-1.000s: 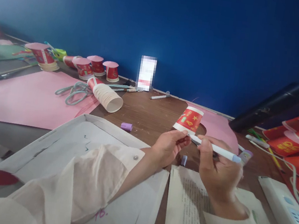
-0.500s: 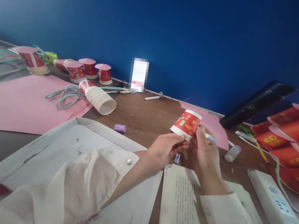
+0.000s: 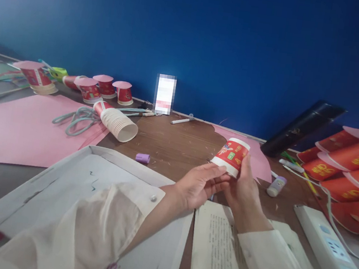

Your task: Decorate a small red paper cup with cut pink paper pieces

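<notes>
A red paper cup [image 3: 232,154] with white bands and gold print is held upside down, slightly tilted, above the brown desk [image 3: 165,139]. My left hand [image 3: 202,183] grips its lower rim, thumb on the outside. My right hand [image 3: 243,194] closes around its right side, with the fingers partly hidden behind it. Below the hands lies an open page of printed text [image 3: 216,251]. A purple cap [image 3: 142,158] rests on the desk left of them. To the right of my right hand is a small glue stick [image 3: 277,186].
A nested stack of paper cups [image 3: 119,124] lies on pink paper [image 3: 33,127] beside a grey cord [image 3: 77,122]. Several cups with pink tops [image 3: 123,92] stand at the back left. Red cups [image 3: 357,177], a black cylinder [image 3: 304,127] and a power strip [image 3: 333,252] occupy the right. A white box lid [image 3: 89,206] lies front left.
The cup has moved slightly right and turned, showing more of its printed figure. My right hand has shifted up along its side. The camera view has tilted slightly.
</notes>
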Motion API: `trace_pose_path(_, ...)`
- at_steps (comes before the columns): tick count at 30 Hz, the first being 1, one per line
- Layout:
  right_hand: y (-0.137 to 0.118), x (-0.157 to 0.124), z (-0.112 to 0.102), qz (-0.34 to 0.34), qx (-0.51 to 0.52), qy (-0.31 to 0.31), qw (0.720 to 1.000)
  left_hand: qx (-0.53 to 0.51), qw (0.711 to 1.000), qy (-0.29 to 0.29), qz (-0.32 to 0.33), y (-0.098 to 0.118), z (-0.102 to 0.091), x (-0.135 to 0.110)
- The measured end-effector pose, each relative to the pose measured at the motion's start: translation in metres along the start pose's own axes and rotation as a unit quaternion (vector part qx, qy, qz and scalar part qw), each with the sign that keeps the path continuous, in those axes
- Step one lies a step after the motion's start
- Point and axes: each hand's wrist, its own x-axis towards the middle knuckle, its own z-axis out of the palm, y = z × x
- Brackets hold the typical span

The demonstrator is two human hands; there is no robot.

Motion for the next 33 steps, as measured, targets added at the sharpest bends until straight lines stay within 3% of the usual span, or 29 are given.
trace_pose_path(9, 0.001, -0.001, -0.001, -0.029, 0.005, -0.035, 0.999, -0.029, 0.999, 0.025, 0.015, 0.006, 0.0, 0.004)
trace_pose_path(12, -0.004, 0.002, -0.009, -0.127, -0.051, 0.02, 0.99, -0.036, 0.998, 0.051, 0.023, 0.008, 0.002, 0.004)
trace_pose_path(15, -0.013, -0.002, -0.015, -0.316, -0.136, 0.086, 0.935, -0.027, 0.996, 0.076, 0.034, 0.01, 0.002, 0.006)
trace_pose_path(20, -0.027, -0.026, -0.017, -0.468, -0.323, 0.042, 0.822, -0.01, 0.994, 0.095, 0.058, 0.008, 0.0, 0.009)
trace_pose_path(22, -0.027, -0.035, -0.015, -0.495, -0.374, 0.021, 0.784, -0.002, 0.993, 0.091, 0.068, 0.006, 0.0, 0.009)
trace_pose_path(26, -0.023, -0.038, -0.016, -0.505, -0.435, -0.004, 0.746, 0.02, 0.994, 0.071, 0.081, 0.004, -0.002, 0.01)
trace_pose_path(33, -0.025, -0.035, -0.02, -0.524, -0.463, 0.004, 0.715, 0.04, 0.994, 0.066, 0.076, 0.002, -0.003, 0.011)
